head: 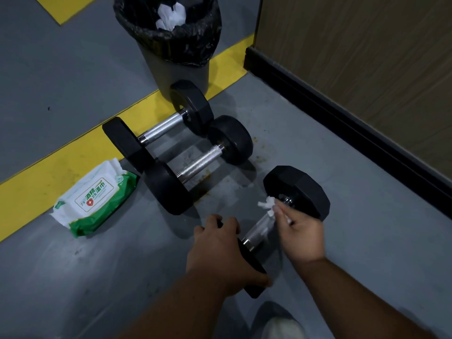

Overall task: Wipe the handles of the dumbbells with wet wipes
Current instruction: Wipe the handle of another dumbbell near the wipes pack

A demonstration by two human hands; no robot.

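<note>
A black dumbbell (297,189) with a chrome handle (259,228) lies on the grey floor near me. My left hand (217,248) grips its near weight head. My right hand (299,232) holds a crumpled white wet wipe (267,204) against the far end of the handle, next to the far weight head. Two more black dumbbells lie side by side further away, the far dumbbell (163,127) and the middle dumbbell (203,160), both with bare chrome handles. A green and white pack of wet wipes (95,196) lies on the floor to the left.
A dark bin (181,69) lined with a black bag stands behind the dumbbells, with white used wipes (171,15) inside. Yellow floor stripes (49,172) run diagonally. A wooden wall with black skirting (342,118) closes the right side. My shoe (281,326) shows at the bottom.
</note>
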